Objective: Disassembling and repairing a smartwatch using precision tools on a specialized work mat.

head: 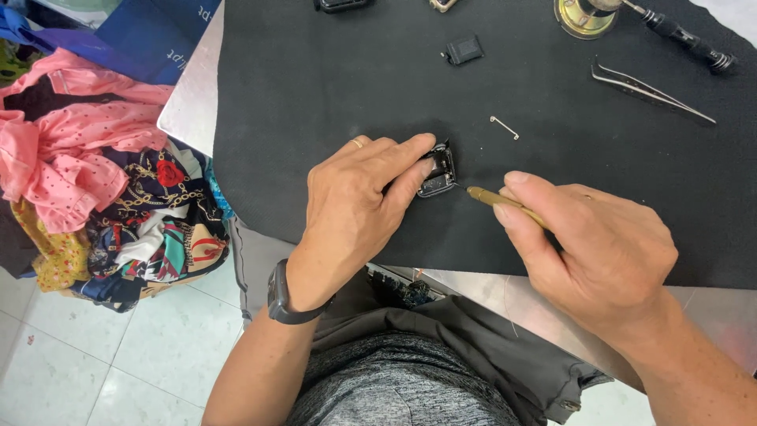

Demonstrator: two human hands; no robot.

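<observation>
Fingers of left hand (pixel 359 201) pinch small black case (pixel 438 172); right hand (pixel 603 252) fingers clasp brass tool (pixel 497 199) just beside it.

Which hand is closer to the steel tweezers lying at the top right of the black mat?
Right. The right hand lies below the tweezers, holding a brass tool. The left hand is farther off to the left, pinning a small black device.

- Mat (pixel 315 95) on table (pixel 189 102).
- Watch case (pixel 438 170) on mat, under left hand (pixel 355 213).
- Pin tool (pixel 497 201) in right hand (pixel 599 252), just right of case.
- Tweezers (pixel 650 91), spring bar (pixel 505 127) behind.
- Clothes pile (pixel 95 181) left of table.
</observation>
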